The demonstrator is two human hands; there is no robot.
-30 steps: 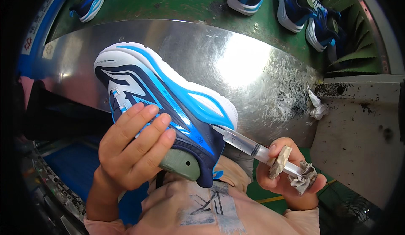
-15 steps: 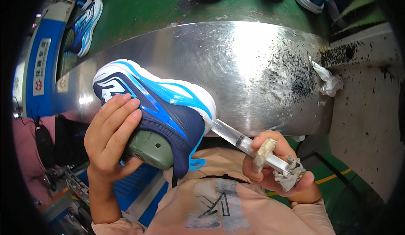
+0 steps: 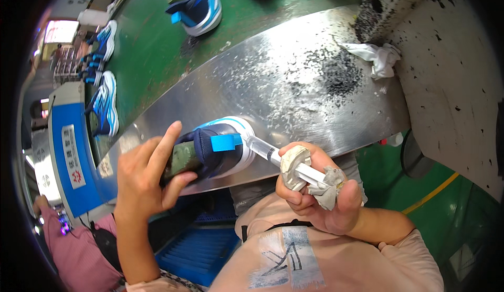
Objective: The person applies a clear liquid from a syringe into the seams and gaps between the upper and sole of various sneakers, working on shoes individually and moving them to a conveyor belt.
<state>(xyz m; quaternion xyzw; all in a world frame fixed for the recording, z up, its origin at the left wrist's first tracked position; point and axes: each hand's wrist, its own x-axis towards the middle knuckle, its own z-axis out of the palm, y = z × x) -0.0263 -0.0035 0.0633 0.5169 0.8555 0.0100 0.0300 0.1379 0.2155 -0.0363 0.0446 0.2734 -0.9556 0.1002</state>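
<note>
A navy, blue and white sports shoe (image 3: 219, 158) with a green last (image 3: 185, 158) in its opening rests at the near edge of the metal ledge. Its heel, with a bright blue pull tab, faces right. My left hand (image 3: 144, 172) is beside the last, index finger stretched out and thumb apart; whether it touches the last is hard to tell. My right hand (image 3: 325, 208) is closed around a clear plastic syringe (image 3: 263, 150), whose flange and plunger end are wrapped in pale, dirty material. The syringe's tip meets the shoe's white sole edge at the heel.
The metal ledge (image 3: 273, 77) carries black stains and a crumpled white tissue (image 3: 379, 60). Beyond it, a green conveyor belt (image 3: 152, 56) holds several similar shoes. A stained pale panel (image 3: 451, 82) stands at right. Another person's pink sleeve (image 3: 79, 250) shows at lower left.
The shoe has turned so its heel tab and last opening show more. My left hand has loosened from the shoe's upper, fingers spreading. The syringe has shifted left with the heel. The view has turned.
</note>
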